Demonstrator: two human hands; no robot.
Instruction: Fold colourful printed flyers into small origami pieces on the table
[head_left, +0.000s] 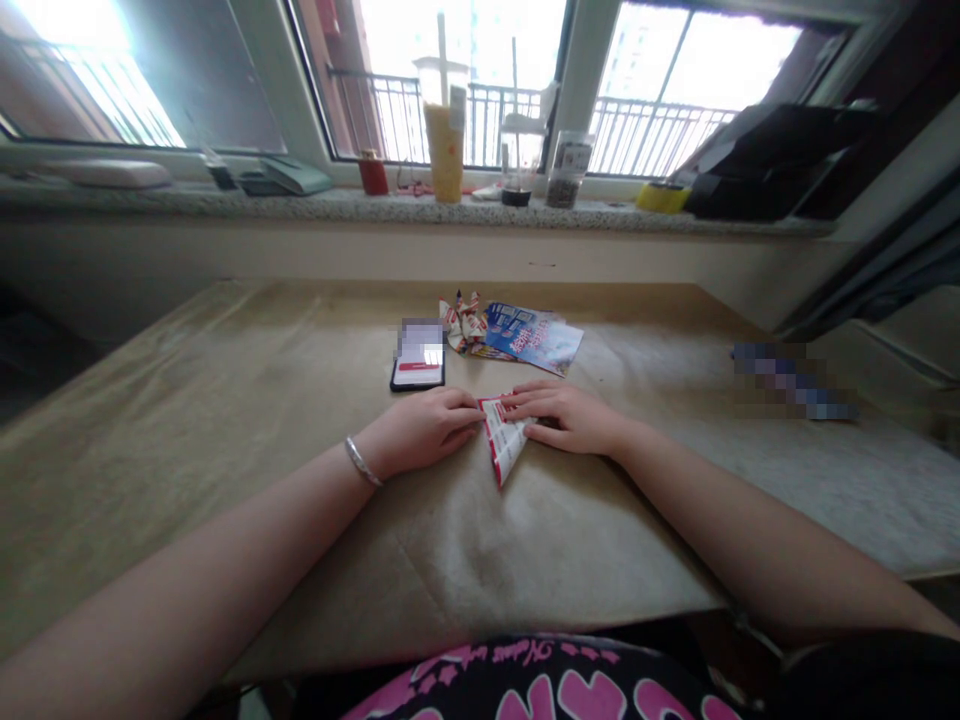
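Observation:
A red-and-white printed sheet of paper (pixel 508 452), folded into a triangle, lies on the table with one point toward me. My left hand (pixel 431 432), with a silver bracelet at the wrist, has its fingers together and closed at the paper's upper left corner. The fingers of my right hand (pixel 574 418) are stretched out and rest on the upper right part of the paper, hiding some of it. Just beyond my left hand lies a dark-edged phone (pixel 418 375) with its screen lit and partly blurred.
Behind the paper sit a folded-paper piece (pixel 465 325) with several points and a stack of blue printed leaflets (pixel 536 340). A blurred-out item (pixel 795 382) lies at the right. Cups, a red jar (pixel 373 173) and a black bag (pixel 757 165) line the windowsill (pixel 405 208).

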